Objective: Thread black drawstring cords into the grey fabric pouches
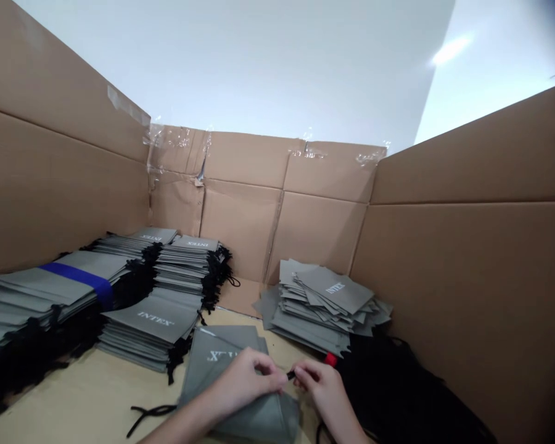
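Note:
Over a few grey INTEX pouches lying on the tabletop, both my hands are closed in a pinch. My left hand holds one end of a short piece of black cord. Just to its right, my right hand grips the same cord from the other side. How far the cord runs behind the fingers is hidden. A loose loop of black drawstring sticks out left of the pouches, partly beside my left forearm.
Stacked INTEX pouches with black cords stand at left, one bundle under a blue band. A looser pouch pile lies back right, beside a black heap and a small red object. Cardboard walls enclose three sides.

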`<action>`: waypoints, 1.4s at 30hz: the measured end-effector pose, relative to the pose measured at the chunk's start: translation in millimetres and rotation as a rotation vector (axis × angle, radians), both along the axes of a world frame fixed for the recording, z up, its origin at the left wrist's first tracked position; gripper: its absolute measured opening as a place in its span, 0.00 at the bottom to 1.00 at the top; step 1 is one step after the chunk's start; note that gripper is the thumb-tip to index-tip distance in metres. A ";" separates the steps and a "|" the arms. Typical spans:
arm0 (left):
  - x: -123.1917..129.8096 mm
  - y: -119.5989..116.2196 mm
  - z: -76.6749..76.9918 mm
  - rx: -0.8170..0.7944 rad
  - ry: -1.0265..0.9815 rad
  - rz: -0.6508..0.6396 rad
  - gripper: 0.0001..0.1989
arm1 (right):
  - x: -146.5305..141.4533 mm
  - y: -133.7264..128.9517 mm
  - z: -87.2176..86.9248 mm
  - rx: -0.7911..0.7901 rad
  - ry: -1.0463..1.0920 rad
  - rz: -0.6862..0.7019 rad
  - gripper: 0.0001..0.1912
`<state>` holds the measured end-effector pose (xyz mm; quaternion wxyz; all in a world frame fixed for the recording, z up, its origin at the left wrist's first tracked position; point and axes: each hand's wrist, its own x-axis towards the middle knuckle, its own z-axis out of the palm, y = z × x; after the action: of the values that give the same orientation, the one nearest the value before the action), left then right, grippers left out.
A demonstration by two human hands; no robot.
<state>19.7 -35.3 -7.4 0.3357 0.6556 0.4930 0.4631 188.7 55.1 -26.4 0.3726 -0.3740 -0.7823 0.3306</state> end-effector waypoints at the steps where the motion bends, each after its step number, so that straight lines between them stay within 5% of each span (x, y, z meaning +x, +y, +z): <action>1: -1.2 -1.0 1.7 -0.023 -0.049 -0.038 0.18 | -2.0 -2.1 -0.6 0.021 -0.042 0.029 0.15; 6: -4.4 -6.5 6.9 -0.132 -0.238 -0.160 0.18 | -10.0 -16.6 -4.4 0.142 -0.215 0.144 0.15; 11: -4.4 5.2 -6.6 0.016 -0.049 -0.065 0.09 | -12.6 -24.0 -12.1 0.152 -0.235 0.188 0.14; 16: -2.6 -0.5 -10.9 0.185 0.395 0.279 0.09 | -16.9 -26.5 -7.9 -0.211 0.006 0.293 0.26; 23: 5.2 -24.6 2.8 0.349 0.748 0.160 0.12 | -12.6 -38.4 8.5 -0.537 0.294 0.237 0.24; 26: 6.4 -22.6 2.7 0.329 0.653 0.143 0.12 | -13.2 -43.4 8.9 -0.638 0.340 0.261 0.23; 31: 4.8 -12.8 3.2 0.238 0.191 0.134 0.15 | -22.2 -41.3 2.4 -0.693 0.461 0.282 0.23; 35: 1.8 -5.0 2.2 0.168 -0.034 0.083 0.18 | -24.2 -36.2 -8.4 -0.557 0.373 0.274 0.27; 42: 1.0 -1.5 -0.2 0.149 -0.092 0.062 0.20 | -17.4 -47.0 -8.7 -0.217 0.124 0.333 0.23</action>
<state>20.8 -36.8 -7.6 0.2938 0.6411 0.4614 0.5383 171.3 8.0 -35.1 0.3178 -0.2564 -0.7685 0.4926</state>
